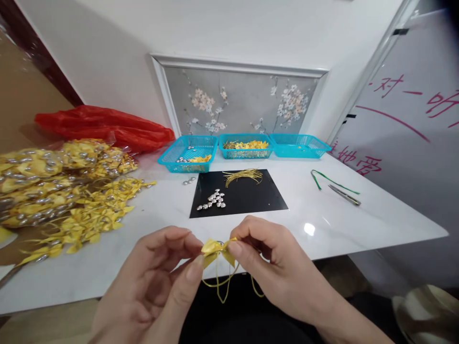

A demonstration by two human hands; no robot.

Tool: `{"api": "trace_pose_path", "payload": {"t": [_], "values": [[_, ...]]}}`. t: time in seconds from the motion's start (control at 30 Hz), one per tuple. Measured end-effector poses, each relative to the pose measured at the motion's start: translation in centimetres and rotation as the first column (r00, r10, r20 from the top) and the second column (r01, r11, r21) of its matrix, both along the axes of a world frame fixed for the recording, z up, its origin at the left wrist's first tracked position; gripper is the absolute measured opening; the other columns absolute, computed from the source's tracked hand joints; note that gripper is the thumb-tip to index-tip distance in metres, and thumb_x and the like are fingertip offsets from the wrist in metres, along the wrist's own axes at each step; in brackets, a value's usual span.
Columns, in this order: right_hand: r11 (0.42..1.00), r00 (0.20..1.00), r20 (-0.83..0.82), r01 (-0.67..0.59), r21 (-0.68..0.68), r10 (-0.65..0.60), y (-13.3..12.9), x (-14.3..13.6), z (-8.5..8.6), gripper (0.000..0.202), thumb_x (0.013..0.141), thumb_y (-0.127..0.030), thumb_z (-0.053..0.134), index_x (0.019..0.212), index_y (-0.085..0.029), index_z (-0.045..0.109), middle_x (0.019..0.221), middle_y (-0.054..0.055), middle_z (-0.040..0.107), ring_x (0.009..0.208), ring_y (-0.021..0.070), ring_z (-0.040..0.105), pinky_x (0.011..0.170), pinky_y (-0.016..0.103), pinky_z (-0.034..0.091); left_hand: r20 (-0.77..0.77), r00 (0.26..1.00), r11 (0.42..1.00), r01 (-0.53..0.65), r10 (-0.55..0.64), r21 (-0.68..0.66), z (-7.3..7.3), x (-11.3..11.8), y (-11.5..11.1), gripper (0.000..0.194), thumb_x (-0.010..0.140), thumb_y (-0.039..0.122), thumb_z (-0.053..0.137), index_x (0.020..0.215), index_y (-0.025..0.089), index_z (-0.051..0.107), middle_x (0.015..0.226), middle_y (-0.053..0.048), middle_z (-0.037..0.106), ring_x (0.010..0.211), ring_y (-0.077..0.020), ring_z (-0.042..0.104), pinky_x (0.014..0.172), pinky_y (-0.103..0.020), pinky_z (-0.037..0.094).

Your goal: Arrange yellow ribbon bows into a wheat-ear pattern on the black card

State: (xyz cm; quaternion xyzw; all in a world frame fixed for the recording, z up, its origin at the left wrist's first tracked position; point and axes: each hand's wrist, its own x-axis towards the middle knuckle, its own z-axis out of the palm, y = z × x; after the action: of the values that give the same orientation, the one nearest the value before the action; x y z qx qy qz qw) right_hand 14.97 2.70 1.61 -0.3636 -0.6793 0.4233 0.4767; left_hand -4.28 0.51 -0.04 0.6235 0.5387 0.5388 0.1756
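Note:
Between my two hands, at the table's front edge, is a yellow ribbon bow (214, 247) with thin gold cords (223, 297) hanging below it. My left hand (158, 282) pinches the bow's left side between thumb and fingertips. The thumb and index finger of my right hand (274, 263) close on its right side. A bit of silver shows behind the bow, mostly hidden. Beyond my hands lies a black mat (251, 198) bearing a small heap of silver beads (216, 198) and a bundle of gold cords (244, 177).
Three blue baskets (299, 152) line the wall; two hold yellow and silver pieces. Strung yellow bows (89, 215) are piled on the left beside a red plastic bag (103, 126). Scissors (344, 195) and a green cord (333, 180) lie at right on the white table (387, 215).

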Motion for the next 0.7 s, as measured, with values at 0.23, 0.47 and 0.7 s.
{"api": "trace_pose_path", "payload": {"t": [0.23,0.47,0.7], "values": [[0.997,1.0,0.002,-0.004,0.074,0.004,-0.2,-0.6,0.4,0.018,0.095,-0.015,0.058,0.077,-0.016,0.06,0.068,-0.005,0.052,0.059,0.007,0.045,0.054,0.02,0.033,0.124,0.987,0.991,0.109,-0.098,-0.084,0.3,0.4,1.2,0.014,0.083,0.038,0.074,0.095,0.03,0.071,0.081,0.002,0.075,0.065,-0.0118,0.074,0.058,-0.01,0.059],[0.993,0.999,-0.036,-0.018,-0.112,0.014,0.0,-0.7,-0.3,0.018,0.096,-0.023,0.056,0.08,-0.016,0.061,0.066,-0.004,0.054,0.056,0.0093,0.045,0.049,0.021,0.035,0.374,0.92,0.963,0.194,-0.113,-0.189,0.2,0.4,1.4,0.022,0.072,0.042,0.084,0.087,0.031,0.072,0.077,0.005,0.072,0.061,-0.0116,0.07,0.055,-0.014,0.059],[0.905,0.967,-0.078,0.253,0.343,-0.241,-1.5,-1.9,-1.6,0.003,0.093,-0.017,0.063,0.092,-0.016,0.066,0.079,0.001,0.057,0.062,0.0116,0.051,0.053,0.022,0.04,0.299,0.953,0.983,0.094,-0.043,-0.16,0.0,0.5,1.2,0.019,0.074,0.038,0.083,0.087,0.031,0.07,0.081,0.007,0.071,0.069,-0.0085,0.07,0.065,-0.006,0.056]]}}
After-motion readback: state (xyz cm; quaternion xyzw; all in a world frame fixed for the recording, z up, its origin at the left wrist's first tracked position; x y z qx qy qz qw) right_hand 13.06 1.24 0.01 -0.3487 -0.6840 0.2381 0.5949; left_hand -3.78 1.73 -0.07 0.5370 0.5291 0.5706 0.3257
